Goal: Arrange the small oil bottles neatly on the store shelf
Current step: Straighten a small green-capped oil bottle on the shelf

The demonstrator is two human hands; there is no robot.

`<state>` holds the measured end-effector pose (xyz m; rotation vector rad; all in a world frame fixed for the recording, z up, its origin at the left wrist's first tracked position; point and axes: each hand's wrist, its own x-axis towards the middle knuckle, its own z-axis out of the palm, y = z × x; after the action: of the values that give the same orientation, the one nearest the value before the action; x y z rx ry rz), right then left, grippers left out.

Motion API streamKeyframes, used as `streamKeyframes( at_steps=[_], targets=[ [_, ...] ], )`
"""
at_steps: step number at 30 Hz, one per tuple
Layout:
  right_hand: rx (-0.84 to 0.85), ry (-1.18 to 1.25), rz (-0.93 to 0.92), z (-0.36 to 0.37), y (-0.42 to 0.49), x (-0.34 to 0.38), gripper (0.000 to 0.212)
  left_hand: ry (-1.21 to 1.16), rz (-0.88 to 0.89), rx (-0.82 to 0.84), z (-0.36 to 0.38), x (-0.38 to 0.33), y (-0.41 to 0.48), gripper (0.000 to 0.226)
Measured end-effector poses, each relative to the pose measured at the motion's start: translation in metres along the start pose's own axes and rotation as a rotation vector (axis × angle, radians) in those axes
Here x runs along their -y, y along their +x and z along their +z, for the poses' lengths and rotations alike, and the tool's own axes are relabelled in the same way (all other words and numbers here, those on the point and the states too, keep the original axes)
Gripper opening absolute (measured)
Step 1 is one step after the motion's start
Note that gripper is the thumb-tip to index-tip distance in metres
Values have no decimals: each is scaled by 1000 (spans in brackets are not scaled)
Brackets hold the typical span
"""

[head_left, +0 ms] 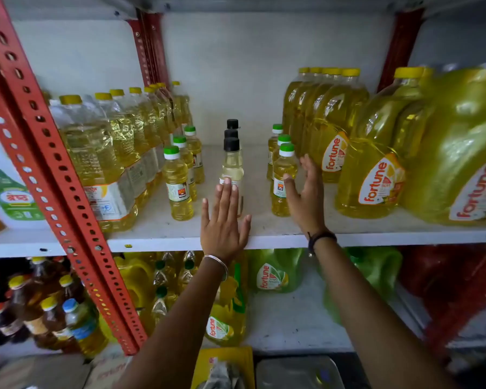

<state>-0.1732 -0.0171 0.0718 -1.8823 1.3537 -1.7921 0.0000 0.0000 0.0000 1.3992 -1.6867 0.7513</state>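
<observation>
On the white shelf [157, 220] stand three short rows of small bottles. The left row [178, 182] and the right row [283, 175] hold yellow oil under green caps. The middle row [232, 161] has pale contents and black caps. My left hand [225, 220] is flat, fingers spread, its fingertips against the front black-capped bottle. My right hand [306, 197] is open beside the front bottle of the right row, thumb touching its label, fingers between it and the large jugs.
Tall yellow-capped oil bottles [115, 153] crowd the shelf's left. Big Fortune oil jugs [376, 169] fill the right. A red perforated upright [48, 153] crosses the left foreground. More bottles and green pouches sit on the shelf below [275, 273].
</observation>
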Motion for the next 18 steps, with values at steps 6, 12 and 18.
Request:
streamKeyframes(
  at_steps=[6,12,18],
  targets=[
    [119,171,175,4,19,-7,40,-4,-8,36,-4,-2,1,67],
    [150,229,243,-3,37,-12,36,6,-5,20,-3,-1,1,68],
    [154,215,212,-5,40,-4,25,5,-28,40,-6,-1,2,67]
  ],
)
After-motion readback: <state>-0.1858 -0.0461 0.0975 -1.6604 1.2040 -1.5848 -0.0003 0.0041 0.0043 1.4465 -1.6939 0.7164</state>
